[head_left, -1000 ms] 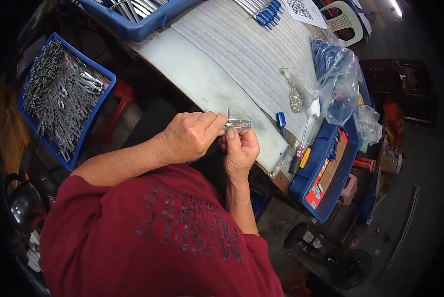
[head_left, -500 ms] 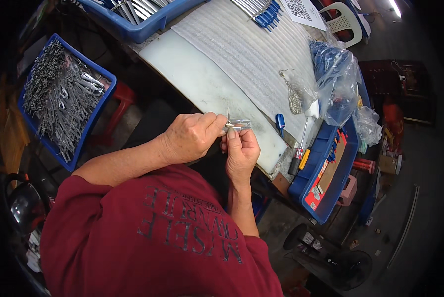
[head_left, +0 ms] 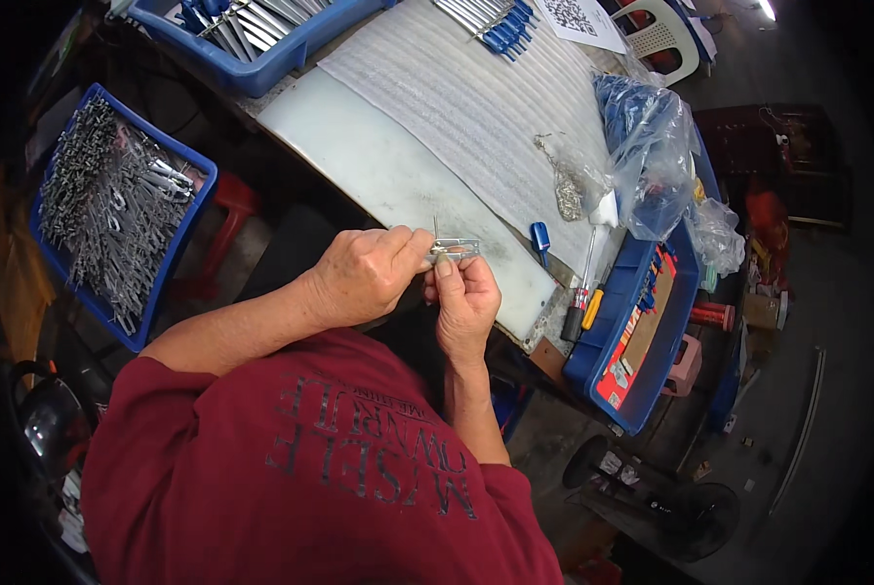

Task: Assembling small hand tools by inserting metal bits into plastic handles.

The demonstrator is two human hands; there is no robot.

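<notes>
Over the near edge of the work table, my two hands meet on a small silvery metal frame [head_left: 459,246] with a long slot. My right hand [head_left: 468,304] pinches it from below, thumb on top. My left hand [head_left: 371,271] is closed at its left end, fingers pressed together beside a thin upright metal pin [head_left: 436,224]. Whether the pin belongs to the frame is too small to tell. A white board [head_left: 359,146] lies just beyond my hands. On the table to the right is a small blue-handled tool [head_left: 540,237].
At left, a blue bin [head_left: 206,185] holds many metal pieces. Another blue bin [head_left: 261,73] with metal rods stands at the far left. Foam sheet [head_left: 466,117], blue-ended rods [head_left: 500,29], a screwdriver [head_left: 581,297], a plastic bag [head_left: 652,166] and a blue tray [head_left: 593,375] lie rightward.
The whole view has shifted slightly, so table and hands appear a little further left. Both hands keep the same grip on the metal frame.
</notes>
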